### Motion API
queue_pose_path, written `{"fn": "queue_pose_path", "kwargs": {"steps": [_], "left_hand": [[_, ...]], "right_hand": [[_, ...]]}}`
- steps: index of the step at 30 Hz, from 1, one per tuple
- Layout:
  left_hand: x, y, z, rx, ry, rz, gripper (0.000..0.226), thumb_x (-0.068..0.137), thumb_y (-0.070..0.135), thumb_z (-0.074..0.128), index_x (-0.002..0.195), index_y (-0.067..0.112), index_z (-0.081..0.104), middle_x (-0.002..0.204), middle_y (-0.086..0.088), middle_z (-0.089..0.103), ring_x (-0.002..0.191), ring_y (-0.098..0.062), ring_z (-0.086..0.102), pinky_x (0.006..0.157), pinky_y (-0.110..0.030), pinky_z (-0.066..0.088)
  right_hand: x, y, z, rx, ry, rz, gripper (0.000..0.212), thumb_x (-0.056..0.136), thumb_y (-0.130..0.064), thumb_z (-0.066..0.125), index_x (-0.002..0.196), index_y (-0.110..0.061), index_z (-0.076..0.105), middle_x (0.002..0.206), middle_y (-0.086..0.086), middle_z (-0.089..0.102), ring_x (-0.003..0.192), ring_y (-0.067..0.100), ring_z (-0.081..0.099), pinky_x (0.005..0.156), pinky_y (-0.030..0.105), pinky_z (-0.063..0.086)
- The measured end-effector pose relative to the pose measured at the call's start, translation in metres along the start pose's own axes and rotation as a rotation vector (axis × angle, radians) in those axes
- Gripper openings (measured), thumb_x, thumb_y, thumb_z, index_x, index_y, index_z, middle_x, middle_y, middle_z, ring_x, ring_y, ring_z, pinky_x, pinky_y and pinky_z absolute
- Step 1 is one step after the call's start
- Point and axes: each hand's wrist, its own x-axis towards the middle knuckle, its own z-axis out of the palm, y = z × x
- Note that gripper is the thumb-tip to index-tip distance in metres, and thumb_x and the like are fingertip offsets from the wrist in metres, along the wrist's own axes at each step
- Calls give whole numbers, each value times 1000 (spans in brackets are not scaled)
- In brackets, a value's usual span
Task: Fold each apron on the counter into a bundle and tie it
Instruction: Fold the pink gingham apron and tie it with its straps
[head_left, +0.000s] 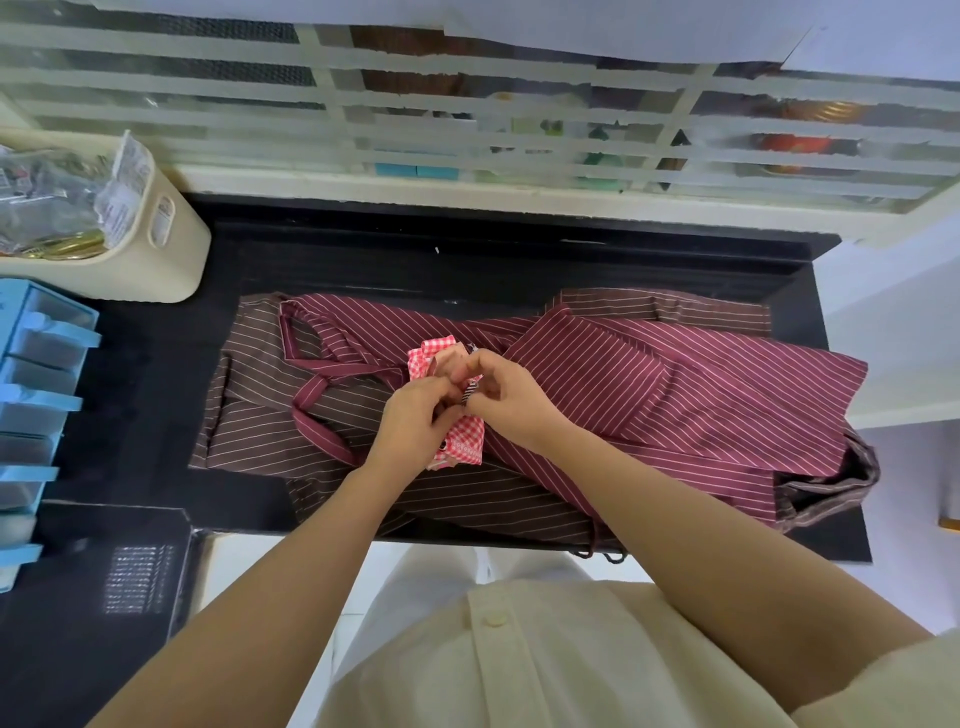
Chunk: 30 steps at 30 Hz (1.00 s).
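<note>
Left hand (415, 421) and right hand (506, 395), together, pinch the tie on the small folded red-and-white gingham apron bundle (460, 447) mid-counter, probably nearly tied; maroon pinstriped fabric apron (675, 395) and brown pinstriped fabric apron (260, 421) underneath remain unfolded.

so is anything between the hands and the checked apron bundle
Nothing visible. The left hand and right hand both pinch the checked apron bundle at its striped tie. It lies on top of the maroon striped apron, with nothing over it.
</note>
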Motion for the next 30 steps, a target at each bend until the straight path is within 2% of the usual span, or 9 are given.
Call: {"fn": "queue_pose_path", "kwargs": {"steps": [5,8,11,16,21,23,25,27,30], "left_hand": [[0,-4,1,-4,14,34,4,89,13,68,91,15,65,86,9,58,79,-9,53,75,-22,40],[0,-3,1,2,4,23,8,90,13,67,89,19,61,85,7,58,79,-10,54,74,-23,42],[1,-5,1,2,1,1,9,91,13,66,91,17,58,83,6,57,75,-8,52,68,-18,40],[1,-8,-1,-40,-12,-9,9,91,13,66,96,15,59,87,2,63,78,-10,58,68,-17,42],[0,-11,-3,-97,-30,-34,7,94,9,59,101,11,59,93,-2,66,85,-13,62,74,-23,50],[0,-11,-3,-113,-23,-53,7,95,9,57,102,11,59,92,-2,66,84,-13,62,75,-27,52],[-1,-9,-3,-140,-21,-76,10,96,9,56,104,15,56,93,1,66,83,-9,62,74,-21,51],[-3,-7,-5,-198,-24,-107,20,93,8,61,107,20,51,94,6,65,82,-4,61,70,-11,47],[-4,-2,-5,-208,20,-147,37,84,7,72,107,21,47,85,8,63,76,-4,61,68,-12,48]], "right_hand": [[4,6,-1,-157,-9,-40,29,85,3,62,111,-10,64,101,2,67,84,8,63,74,18,53],[5,10,-2,-214,-24,-30,27,86,1,64,112,-8,67,100,3,68,89,11,65,81,22,56],[4,10,-2,-218,-45,-38,27,86,2,65,111,-8,68,100,0,67,90,10,64,83,23,55],[8,11,-1,-204,-53,-46,26,83,-4,73,108,-11,70,94,-5,67,85,4,63,79,14,51],[14,11,0,-233,-53,-40,21,81,-10,77,101,-12,72,91,-2,70,84,8,65,81,20,54],[15,11,3,-240,-28,-22,20,80,-12,78,99,-11,73,88,-4,70,81,6,65,79,18,53],[17,11,4,-250,-6,0,18,80,-13,78,97,-11,74,85,-7,69,77,2,62,76,15,51],[18,13,4,-259,24,28,13,81,-15,78,94,-11,74,82,-7,69,74,2,62,77,19,53],[17,13,4,-203,41,81,8,82,-15,77,88,-12,74,77,-8,67,72,4,64,74,22,56]]}}
